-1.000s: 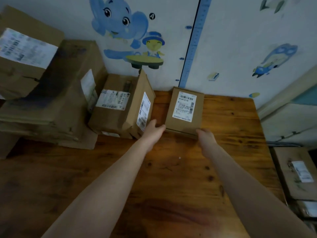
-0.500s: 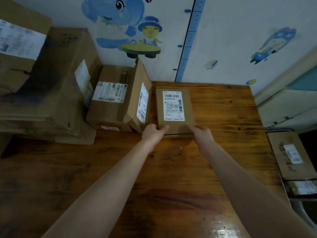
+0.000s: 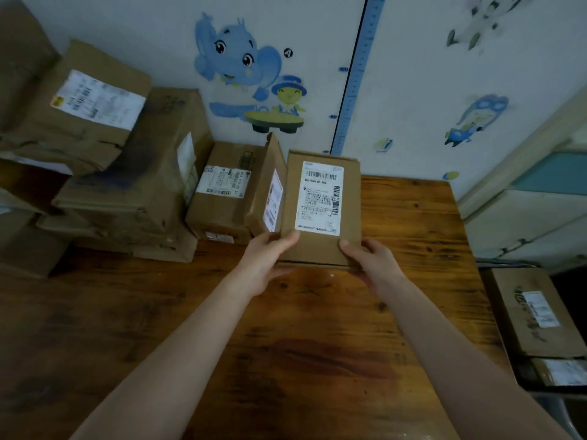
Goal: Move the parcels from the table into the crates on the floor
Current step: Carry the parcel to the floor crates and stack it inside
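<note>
A flat brown parcel (image 3: 320, 249) with a white shipping label is held above the wooden table (image 3: 413, 223), its far end tilted up. My left hand (image 3: 266, 258) grips its near left corner, thumb on top. My right hand (image 3: 368, 258) grips the near right corner in the same way. Just left of it a thin parcel (image 3: 270, 192) leans against a squat labelled box (image 3: 222, 198). Down at the right, beside the table, lie more labelled parcels (image 3: 533, 312); the crate under them is hidden except for a dark edge.
Large worn cardboard boxes (image 3: 127, 185) are stacked at the table's left and back left. A wall with cartoon stickers (image 3: 241, 68) and a blue height ruler stands behind. Pale cabinets (image 3: 533, 211) rise at the right.
Both hands closed on the flat parcel's near corners, straightened it and raised it off the table, nearer to me. The other boxes have stayed put.
</note>
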Motion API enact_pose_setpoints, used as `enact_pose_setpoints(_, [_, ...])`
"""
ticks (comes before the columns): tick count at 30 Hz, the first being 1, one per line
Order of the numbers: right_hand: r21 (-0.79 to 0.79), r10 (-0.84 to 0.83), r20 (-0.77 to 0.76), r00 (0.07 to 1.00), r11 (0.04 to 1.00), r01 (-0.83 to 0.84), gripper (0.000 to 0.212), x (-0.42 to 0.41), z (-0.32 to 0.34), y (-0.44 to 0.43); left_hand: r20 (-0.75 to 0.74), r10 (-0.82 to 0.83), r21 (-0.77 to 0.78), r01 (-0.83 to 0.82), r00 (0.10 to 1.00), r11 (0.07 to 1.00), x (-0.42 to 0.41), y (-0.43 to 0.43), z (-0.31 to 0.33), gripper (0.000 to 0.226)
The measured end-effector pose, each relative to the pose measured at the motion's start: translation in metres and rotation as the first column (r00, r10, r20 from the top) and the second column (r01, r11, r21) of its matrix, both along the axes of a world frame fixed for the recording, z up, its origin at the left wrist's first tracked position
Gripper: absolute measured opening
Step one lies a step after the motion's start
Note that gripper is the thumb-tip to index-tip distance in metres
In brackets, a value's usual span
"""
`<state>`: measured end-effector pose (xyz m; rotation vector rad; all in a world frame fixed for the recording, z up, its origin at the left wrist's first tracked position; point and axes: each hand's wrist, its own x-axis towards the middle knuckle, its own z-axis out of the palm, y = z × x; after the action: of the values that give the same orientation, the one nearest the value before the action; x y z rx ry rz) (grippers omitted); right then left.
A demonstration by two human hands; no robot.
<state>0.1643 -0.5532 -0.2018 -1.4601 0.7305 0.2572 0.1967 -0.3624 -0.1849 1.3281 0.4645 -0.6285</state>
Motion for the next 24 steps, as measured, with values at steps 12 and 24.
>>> enact_pose_setpoints(12, [0.127,0.101,0.231,0.968,0.983,-0.132,0.039,-0.007,0.082,0.012,0.268,-0.125,0.126,0.094,0.955,0.988,-0.019,0.025,0.068,0.035])
enact_pose_setpoints(24, [0.029,0.213,0.295,0.931,0.972,-0.231,0.032,0.006,0.118,0.014,0.376,-0.026,0.031,0.015,0.926,0.999,-0.010,0.024,0.111,0.030])
